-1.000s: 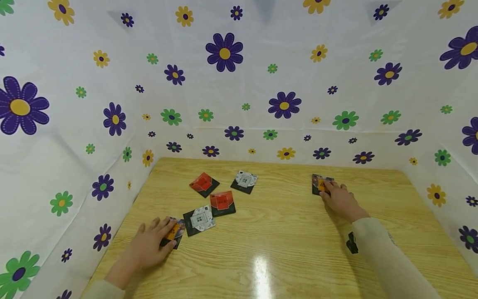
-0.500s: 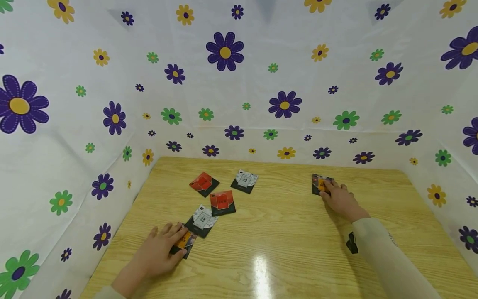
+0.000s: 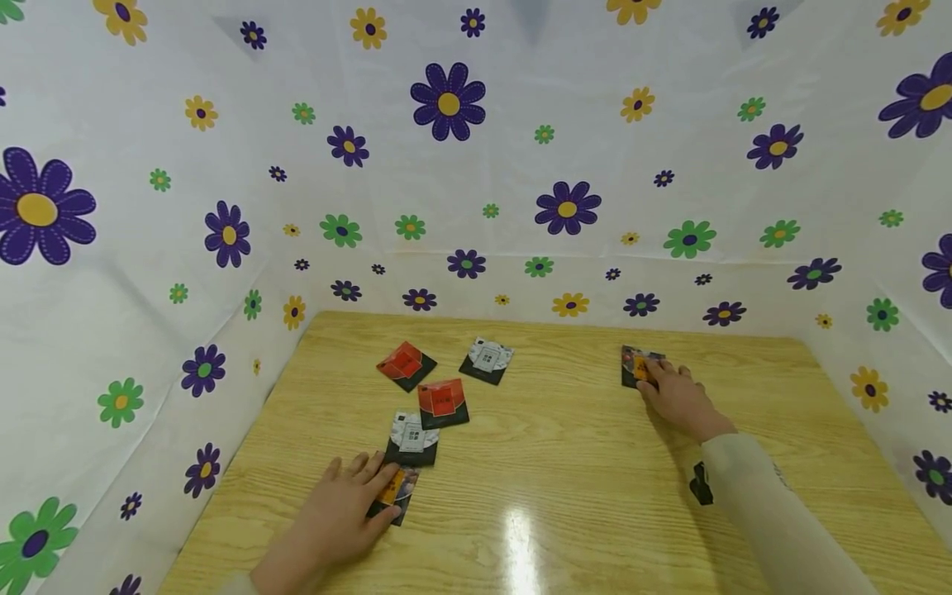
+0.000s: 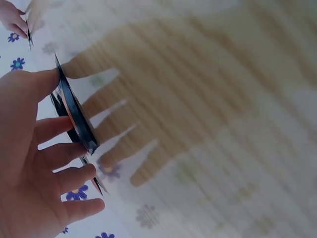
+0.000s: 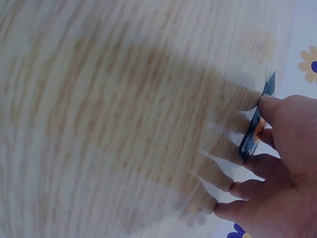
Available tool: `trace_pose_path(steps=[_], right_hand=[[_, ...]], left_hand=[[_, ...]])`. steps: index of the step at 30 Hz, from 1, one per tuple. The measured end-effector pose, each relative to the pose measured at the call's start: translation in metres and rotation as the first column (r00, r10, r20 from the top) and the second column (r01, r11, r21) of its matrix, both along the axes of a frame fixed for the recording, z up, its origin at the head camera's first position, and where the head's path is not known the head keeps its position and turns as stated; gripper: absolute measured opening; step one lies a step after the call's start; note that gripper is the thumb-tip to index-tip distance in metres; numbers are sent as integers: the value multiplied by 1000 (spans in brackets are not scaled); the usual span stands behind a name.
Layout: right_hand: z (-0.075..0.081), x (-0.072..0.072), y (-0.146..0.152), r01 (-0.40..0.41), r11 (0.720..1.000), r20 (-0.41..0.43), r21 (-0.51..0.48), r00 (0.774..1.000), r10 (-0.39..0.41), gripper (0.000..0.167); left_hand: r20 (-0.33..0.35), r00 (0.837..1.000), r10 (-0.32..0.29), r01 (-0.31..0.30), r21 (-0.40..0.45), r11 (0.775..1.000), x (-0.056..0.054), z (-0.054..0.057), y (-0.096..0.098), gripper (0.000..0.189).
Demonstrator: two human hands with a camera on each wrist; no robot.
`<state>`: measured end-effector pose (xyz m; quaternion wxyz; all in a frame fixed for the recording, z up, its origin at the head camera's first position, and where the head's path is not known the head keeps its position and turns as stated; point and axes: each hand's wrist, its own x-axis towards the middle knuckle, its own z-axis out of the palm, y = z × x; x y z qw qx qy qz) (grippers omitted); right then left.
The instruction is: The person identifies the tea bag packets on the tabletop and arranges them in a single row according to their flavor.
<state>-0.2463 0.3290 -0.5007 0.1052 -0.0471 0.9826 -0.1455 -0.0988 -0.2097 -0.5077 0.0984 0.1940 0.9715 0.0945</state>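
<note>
In the head view my left hand (image 3: 338, 508) lies low over a flat, dark square packet with an orange label (image 3: 390, 492), its extended fingers and thumb touching it. The packet's far edge meets a white-and-black packet (image 3: 411, 438). That packet touches a red-and-black packet (image 3: 444, 403). At the right, my right hand (image 3: 680, 401) rests on a similar orange-labelled packet (image 3: 632, 364). In the right wrist view, the thumb is at one end of this packet (image 5: 257, 126) and fingers reach the other. Part of each orange-labelled packet is hidden by a hand.
Another red-and-black packet (image 3: 406, 366) and a second white-and-black packet (image 3: 487, 360) lie farther back on the wood-grain table (image 3: 550, 446). White flower-patterned sheeting (image 3: 506, 165) rises behind and at both sides. A small black object (image 3: 701, 483) shows beside the right sleeve.
My left hand has slid the orange-labelled packet right and slightly nearer. The adjoining white-and-black packet has shifted right and turned straighter. The right hand and its packet have stayed put.
</note>
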Motion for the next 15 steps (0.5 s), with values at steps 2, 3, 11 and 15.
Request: trace_pose_path(steps=[2, 3, 11, 15], right_hand=[[-1, 0, 0, 1, 1000, 4, 3, 1000, -1, 66], [-1, 0, 0, -1, 1000, 3, 5, 1000, 1, 66], [-3, -2, 1, 4, 1000, 6, -4, 1000, -4, 66], [-2, -2, 1, 7, 1000, 13, 3, 1000, -7, 66]], left_hand=[[-14, 1000, -3, 3, -20, 1000, 2, 0, 5, 64], [-23, 1000, -7, 6, -28, 1000, 3, 0, 7, 64], [-44, 999, -13, 11, -27, 1000, 9, 3, 26, 61], [-26, 999, -23, 23, 5, 1000, 8, 2, 28, 58]])
